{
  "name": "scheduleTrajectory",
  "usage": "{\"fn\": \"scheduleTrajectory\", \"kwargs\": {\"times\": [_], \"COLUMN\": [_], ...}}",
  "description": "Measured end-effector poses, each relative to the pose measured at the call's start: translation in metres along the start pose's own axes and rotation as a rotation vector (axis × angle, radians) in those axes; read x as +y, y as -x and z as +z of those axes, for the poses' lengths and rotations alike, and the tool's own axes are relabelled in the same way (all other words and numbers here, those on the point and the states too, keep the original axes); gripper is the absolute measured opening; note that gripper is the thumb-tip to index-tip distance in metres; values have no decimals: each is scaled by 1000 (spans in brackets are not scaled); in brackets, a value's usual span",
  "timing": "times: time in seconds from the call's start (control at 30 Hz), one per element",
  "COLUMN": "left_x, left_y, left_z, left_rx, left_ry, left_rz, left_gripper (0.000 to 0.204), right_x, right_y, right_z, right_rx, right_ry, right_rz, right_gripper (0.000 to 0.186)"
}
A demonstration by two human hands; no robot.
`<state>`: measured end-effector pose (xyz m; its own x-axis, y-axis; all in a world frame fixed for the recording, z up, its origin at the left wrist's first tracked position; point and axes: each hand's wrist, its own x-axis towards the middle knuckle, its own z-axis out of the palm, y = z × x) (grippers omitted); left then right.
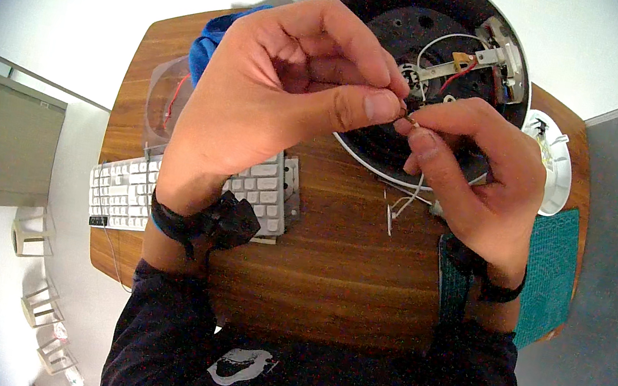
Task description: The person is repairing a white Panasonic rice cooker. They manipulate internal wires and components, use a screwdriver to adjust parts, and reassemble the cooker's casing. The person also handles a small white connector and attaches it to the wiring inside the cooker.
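Both hands meet fingertip to fingertip in front of a round black housing with a white rim (349, 145). My left hand (286, 80) is closed in a pinch of thumb and forefinger at the dark end of a thin wire (414, 124). My right hand (482, 172) pinches the same wire just beside it, its fingers curled. The exact join between the fingertips is too small to make out. Below the right hand, white leads (407, 202) trail onto the table. Inside the housing are a metal bracket (450, 70), a red wire (458, 77) and a white wire (439, 37).
A white keyboard (128, 185) lies at the left of the wooden table (328, 277). Behind it are a clear plastic tray (158, 100) with a red wire and a blue cloth (202, 51). To the right are a white round cover (557, 180) and a green cutting mat (551, 272).
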<state>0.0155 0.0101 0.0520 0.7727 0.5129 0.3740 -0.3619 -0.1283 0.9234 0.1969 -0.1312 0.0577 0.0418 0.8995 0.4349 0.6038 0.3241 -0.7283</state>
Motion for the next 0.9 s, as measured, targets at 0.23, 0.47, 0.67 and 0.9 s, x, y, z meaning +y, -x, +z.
{"fn": "scheduleTrajectory", "kwargs": {"times": [0.23, 0.47, 0.67, 0.9], "left_x": [2, -1, -2, 5], "left_y": [-1, 1, 1, 3], "left_z": [4, 3, 2, 8], "left_rx": [4, -35, -43, -12], "left_ry": [22, 14, -43, -37], "left_rz": [-26, -24, -20, -62], "left_gripper": [24, 16, 14, 23], "right_x": [2, -1, 0, 1], "right_y": [2, 1, 1, 2], "right_z": [-2, -1, 2, 2], "right_rx": [-27, 22, 62, 101], "right_ry": [-14, 59, 45, 73], "right_rz": [-52, -39, -31, -3], "right_gripper": [9, 6, 6, 6]}}
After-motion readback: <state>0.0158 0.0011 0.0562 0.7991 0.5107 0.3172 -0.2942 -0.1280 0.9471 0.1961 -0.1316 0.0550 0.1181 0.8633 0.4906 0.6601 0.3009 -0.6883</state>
